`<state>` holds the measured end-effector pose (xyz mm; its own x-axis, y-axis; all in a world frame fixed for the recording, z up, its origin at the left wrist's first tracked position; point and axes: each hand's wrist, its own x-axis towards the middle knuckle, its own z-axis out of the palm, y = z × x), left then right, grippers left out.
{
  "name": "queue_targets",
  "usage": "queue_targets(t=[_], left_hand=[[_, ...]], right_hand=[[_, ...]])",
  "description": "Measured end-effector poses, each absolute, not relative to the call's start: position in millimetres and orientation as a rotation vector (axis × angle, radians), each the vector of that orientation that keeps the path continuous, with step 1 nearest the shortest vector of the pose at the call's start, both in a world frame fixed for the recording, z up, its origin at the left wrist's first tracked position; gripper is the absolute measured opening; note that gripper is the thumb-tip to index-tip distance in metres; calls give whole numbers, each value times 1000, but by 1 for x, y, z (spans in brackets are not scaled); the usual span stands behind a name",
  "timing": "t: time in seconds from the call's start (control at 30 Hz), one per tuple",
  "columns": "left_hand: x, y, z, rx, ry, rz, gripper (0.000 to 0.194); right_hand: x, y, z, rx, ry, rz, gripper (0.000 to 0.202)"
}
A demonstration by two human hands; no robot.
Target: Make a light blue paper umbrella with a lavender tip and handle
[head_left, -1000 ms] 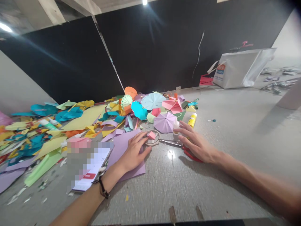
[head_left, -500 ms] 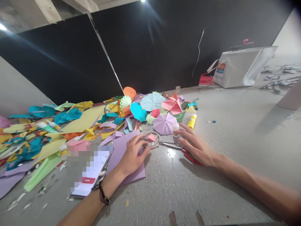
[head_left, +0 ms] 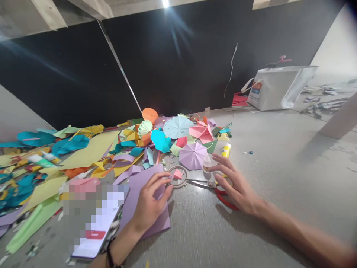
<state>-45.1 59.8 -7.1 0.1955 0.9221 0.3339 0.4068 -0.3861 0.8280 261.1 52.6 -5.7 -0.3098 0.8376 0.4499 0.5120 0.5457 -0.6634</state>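
Note:
My left hand (head_left: 153, 201) has its fingers curved apart, with the tips at the left rim of a roll of tape (head_left: 185, 183) lying flat. Inside that ring sits a small folded pink paper piece (head_left: 177, 174). Under the same hand is a purple paper sheet (head_left: 131, 208). My right hand (head_left: 241, 190) hovers with spread fingers over the red-handled scissors (head_left: 205, 184), whose blades point at the tape. Just beyond its fingertips stands a small white-capped bottle (head_left: 206, 163). A pleated lilac paper disc (head_left: 192, 156) lies behind the bottle.
A phone (head_left: 97, 223), partly blurred out, lies left of my left wrist. Coloured paper scraps and pleated discs (head_left: 178, 127) cover the left and back of the table. A yellow glue stick (head_left: 226, 150) is behind my right hand. A white bag (head_left: 279, 89) stands at the far right.
The view has tilted up slightly, so things sit lower in the picture. My right hand has shifted a little to the right, away from the bottle. My left hand stays by the tape.

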Motion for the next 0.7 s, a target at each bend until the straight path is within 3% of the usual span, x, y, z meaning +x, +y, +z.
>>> queue_targets(t=[0.33, 0.57, 0.7], left_hand=[[-31, 49, -7, 1364, 903, 999, 29], [-31, 41, -4, 1307, 808, 955, 21], [-33, 42, -6, 1728, 990, 1056, 11]], right_hand=[[254, 40, 3, -1039, -1953, 441, 27], [252, 38, 3, -1035, -1963, 454, 24], [248, 35, 3, -1008, -1988, 444, 21]])
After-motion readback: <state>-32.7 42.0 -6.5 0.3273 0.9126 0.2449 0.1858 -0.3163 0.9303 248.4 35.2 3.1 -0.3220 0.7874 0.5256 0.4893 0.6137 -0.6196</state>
